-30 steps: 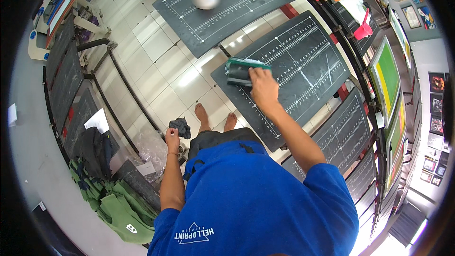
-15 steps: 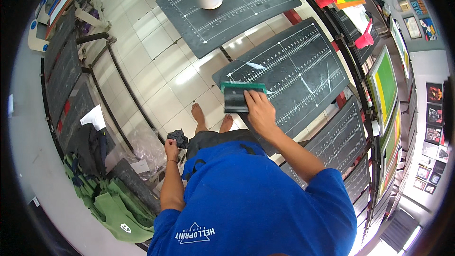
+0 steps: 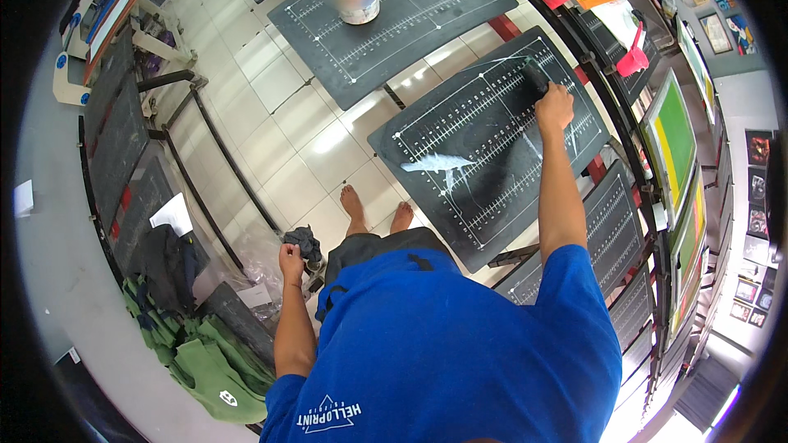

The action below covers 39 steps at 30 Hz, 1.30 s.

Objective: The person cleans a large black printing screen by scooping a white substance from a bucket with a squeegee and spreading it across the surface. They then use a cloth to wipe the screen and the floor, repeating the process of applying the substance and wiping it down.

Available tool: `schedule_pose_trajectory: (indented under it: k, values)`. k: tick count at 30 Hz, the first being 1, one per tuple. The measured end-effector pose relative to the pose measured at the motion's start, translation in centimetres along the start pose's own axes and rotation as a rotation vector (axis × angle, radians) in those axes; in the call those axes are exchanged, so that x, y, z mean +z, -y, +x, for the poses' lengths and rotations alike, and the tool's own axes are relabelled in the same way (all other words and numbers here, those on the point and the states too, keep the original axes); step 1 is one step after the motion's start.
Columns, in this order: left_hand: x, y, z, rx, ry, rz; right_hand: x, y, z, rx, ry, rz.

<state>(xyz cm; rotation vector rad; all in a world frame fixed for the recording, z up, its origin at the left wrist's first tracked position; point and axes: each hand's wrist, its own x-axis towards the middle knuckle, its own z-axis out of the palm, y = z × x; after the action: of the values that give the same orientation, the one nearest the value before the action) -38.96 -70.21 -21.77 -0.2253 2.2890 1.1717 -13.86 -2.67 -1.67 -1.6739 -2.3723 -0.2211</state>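
My right hand [image 3: 556, 107] is closed around a dark squeegee [image 3: 534, 78], which it holds at the far right part of a dark platen [image 3: 492, 197] printed with white ruler lines. The squeegee's blade, green a moment before, is hard to make out here. A whitish smear [image 3: 439, 163] lies on the platen's left part, with fainter streaks near the middle. Down at my left side, my left hand [image 3: 290, 262] pinches a crumpled dark grey cloth [image 3: 304, 242], apart from the platen.
A white tub [image 3: 355, 4] stands on the farther platen [image 3: 419, 12]. Pink-red cups [image 3: 633, 61] and framed screens [image 3: 666, 127] line the rack on the right. Green garments [image 3: 217, 369] lie at lower left, near a black metal rail [image 3: 222, 152]. Similar platens [image 3: 583, 230] continue nearer right.
My right hand has carried the squeegee away from me and rightward, from the platen's near left edge to its far right. The whitish smear looks larger. My left hand still holds the cloth.
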Motion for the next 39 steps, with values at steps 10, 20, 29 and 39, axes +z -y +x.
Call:
schedule_pose_trajectory:
  k: [10,20,29,39]
  values:
    - [-1.0,4.4,0.6,0.007,-0.056,0.013,-5.1,6.7,-16.5,-0.421,0.206,0.234]
    - [-0.5,0.0,-3.4,0.057,-0.042,0.011,0.3,-4.4,3.6,0.250,0.060,-0.055]
    - [1.6,0.8,-6.0,0.036,0.014,-0.081,-1.8,8.7,-7.4,-0.345,0.104,0.184]
    - [4.7,6.2,-5.4,0.093,0.090,0.052,-10.5,5.4,-25.2,-0.880,0.342,0.376]
